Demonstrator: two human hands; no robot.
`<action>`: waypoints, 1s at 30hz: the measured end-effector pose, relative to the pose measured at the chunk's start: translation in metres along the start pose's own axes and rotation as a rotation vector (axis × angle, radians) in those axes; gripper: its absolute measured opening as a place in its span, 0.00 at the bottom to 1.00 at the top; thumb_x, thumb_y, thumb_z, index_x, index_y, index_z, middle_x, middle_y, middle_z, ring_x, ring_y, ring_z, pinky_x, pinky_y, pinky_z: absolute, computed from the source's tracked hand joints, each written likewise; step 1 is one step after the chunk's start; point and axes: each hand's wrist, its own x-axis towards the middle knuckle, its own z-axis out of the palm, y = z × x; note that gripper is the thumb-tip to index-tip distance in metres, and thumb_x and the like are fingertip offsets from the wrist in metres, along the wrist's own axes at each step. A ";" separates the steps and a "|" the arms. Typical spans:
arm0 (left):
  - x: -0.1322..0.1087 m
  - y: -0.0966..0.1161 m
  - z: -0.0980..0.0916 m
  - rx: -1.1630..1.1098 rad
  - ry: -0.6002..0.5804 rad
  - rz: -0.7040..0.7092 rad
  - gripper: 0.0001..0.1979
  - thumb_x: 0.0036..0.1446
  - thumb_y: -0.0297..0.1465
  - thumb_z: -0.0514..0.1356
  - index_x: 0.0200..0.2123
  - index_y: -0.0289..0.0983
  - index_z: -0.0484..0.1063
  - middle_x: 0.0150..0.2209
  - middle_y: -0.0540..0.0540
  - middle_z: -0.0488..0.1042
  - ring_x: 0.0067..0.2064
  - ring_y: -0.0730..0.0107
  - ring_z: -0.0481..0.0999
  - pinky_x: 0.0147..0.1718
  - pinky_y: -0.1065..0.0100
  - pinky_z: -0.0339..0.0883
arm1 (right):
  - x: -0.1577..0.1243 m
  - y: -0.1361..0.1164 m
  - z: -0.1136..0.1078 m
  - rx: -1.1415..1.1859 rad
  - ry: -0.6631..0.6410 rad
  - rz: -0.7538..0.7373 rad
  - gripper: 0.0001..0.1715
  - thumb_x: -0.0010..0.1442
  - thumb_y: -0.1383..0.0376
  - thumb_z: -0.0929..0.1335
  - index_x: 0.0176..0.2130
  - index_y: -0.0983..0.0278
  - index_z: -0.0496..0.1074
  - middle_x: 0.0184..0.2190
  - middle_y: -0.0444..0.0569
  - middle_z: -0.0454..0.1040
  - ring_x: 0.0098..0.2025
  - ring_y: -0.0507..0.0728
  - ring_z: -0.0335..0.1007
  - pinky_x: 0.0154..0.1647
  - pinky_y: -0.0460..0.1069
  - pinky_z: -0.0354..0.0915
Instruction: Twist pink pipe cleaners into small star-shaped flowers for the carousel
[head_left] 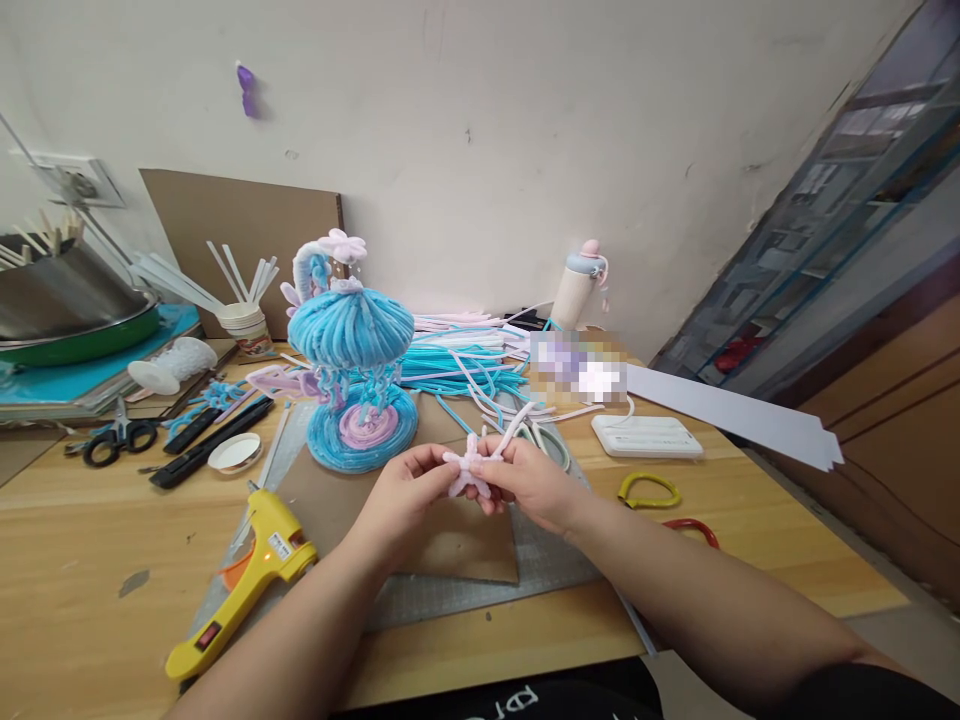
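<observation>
Between my two hands is a pale pink pipe-cleaner flower (469, 466) with several looped petals, held above a brown cardboard sheet (472, 545). My left hand (411, 487) pinches its left petals between thumb and finger. On the other side, my right hand (525, 478) grips the flower's right side, and a straight pink stem end sticks up past the fingers. Behind my left hand stands a blue and pink pipe-cleaner jellyfish-like lamp figure (351, 330) on a round coiled base (322, 437). The undersides of the petals are hidden by my fingers.
A yellow glue gun (259, 570) lies at left, near black scissors (120, 437) and a tape roll (235, 453). Blue and pink pipe cleaners (465, 370) are heaped behind. At right are a white power bank (646, 437), yellow-handled pliers (651, 490) and a bottle (576, 290).
</observation>
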 end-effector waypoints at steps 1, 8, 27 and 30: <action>0.000 0.000 0.000 0.004 -0.002 0.000 0.07 0.51 0.32 0.62 0.28 0.34 0.70 0.27 0.45 0.76 0.31 0.68 0.75 0.37 0.66 0.65 | 0.000 0.000 0.000 -0.013 0.002 -0.001 0.14 0.55 0.57 0.68 0.30 0.67 0.68 0.24 0.43 0.71 0.19 0.46 0.64 0.19 0.41 0.55; -0.001 -0.002 -0.001 0.039 -0.021 -0.028 0.07 0.51 0.32 0.61 0.28 0.34 0.70 0.27 0.45 0.76 0.31 0.67 0.75 0.36 0.67 0.64 | -0.002 0.000 0.001 -0.046 -0.022 -0.036 0.14 0.55 0.57 0.68 0.31 0.67 0.68 0.23 0.42 0.70 0.19 0.46 0.63 0.20 0.42 0.56; -0.002 0.002 0.003 0.113 0.014 0.104 0.05 0.50 0.28 0.62 0.29 0.35 0.67 0.24 0.51 0.72 0.27 0.76 0.70 0.29 0.73 0.60 | -0.001 -0.002 -0.005 0.442 -0.227 0.178 0.07 0.56 0.66 0.68 0.33 0.70 0.69 0.21 0.44 0.68 0.18 0.44 0.58 0.16 0.40 0.50; -0.003 0.000 0.003 -0.012 -0.036 0.035 0.05 0.50 0.28 0.61 0.30 0.36 0.66 0.27 0.50 0.73 0.28 0.73 0.72 0.30 0.71 0.62 | -0.001 -0.003 -0.003 0.425 -0.252 0.158 0.06 0.56 0.67 0.68 0.32 0.69 0.68 0.21 0.44 0.67 0.18 0.44 0.58 0.16 0.39 0.50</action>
